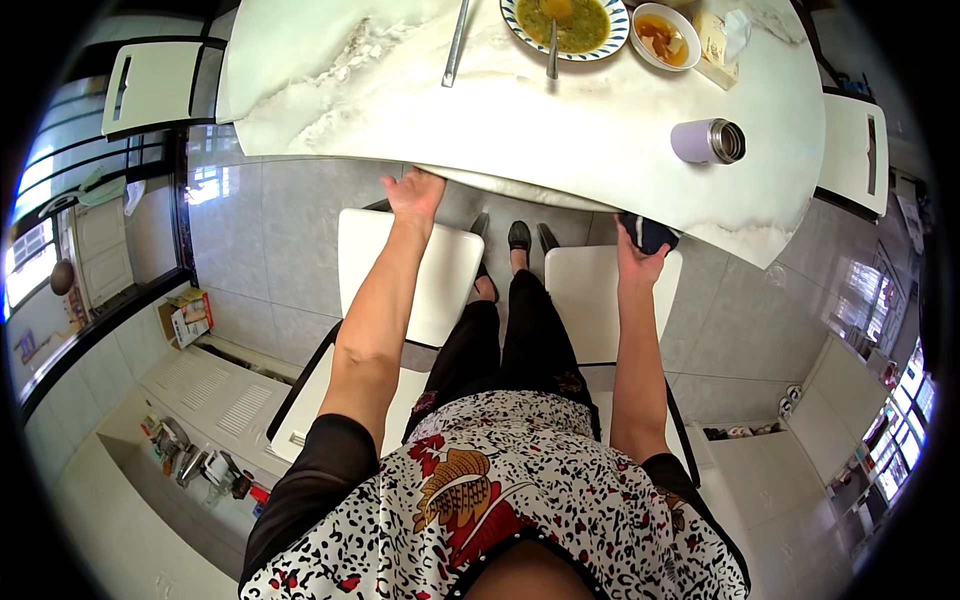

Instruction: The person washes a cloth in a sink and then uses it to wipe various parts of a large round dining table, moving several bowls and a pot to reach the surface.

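Note:
The near edge of a marble-patterned table (480,120) crosses the view in front of me. At that edge, left of centre, is my left hand (417,196), palm showing and thumb spread, its fingertips partly hidden under the tabletop. My right hand (641,251) grips a dark blue cloth (649,234) with a pale stripe, against the table's edge on the right. A lilac metal thermos cup (707,142) lies on its side on the tabletop above that hand.
On the table's far side are a patterned plate of green soup (577,30) with a spoon, a bowl of brown liquid (665,37), a tissue pack (716,46) and a metal utensil (455,45). White chairs (442,277) (592,300) stand close before me, beside my legs.

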Action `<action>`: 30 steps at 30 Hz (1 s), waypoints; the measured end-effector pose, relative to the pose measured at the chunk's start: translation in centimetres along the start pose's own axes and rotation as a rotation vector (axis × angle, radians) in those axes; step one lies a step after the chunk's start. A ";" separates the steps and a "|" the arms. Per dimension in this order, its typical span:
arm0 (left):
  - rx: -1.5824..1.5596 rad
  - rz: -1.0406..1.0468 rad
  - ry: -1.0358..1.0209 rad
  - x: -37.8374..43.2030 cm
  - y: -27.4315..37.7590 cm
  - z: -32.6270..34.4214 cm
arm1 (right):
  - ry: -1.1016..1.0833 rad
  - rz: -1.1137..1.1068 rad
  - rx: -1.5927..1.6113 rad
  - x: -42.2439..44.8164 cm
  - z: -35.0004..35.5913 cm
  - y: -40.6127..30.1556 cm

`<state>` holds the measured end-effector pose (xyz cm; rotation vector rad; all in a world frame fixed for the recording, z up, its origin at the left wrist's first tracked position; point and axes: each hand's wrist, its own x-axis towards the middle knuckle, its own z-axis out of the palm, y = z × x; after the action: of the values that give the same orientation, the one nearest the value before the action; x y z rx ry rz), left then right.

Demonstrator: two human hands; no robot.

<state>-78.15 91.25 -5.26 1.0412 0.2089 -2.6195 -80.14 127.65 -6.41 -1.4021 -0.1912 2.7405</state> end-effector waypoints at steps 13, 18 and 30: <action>0.122 0.093 -0.250 3.8 0.8 0.6 | -0.216 0.043 -0.011 -0.1 3.5 -0.1; 0.201 0.170 -0.175 4.3 0.3 1.2 | -0.199 0.068 0.026 0.9 3.1 -0.3; 0.322 -0.169 -0.173 3.6 2.8 -0.1 | -0.096 -0.235 -0.578 -0.1 2.1 -15.9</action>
<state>-79.60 87.85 -7.84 0.9179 -0.1786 -2.9470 -81.86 143.22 -3.01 -1.2294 -1.1488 2.6576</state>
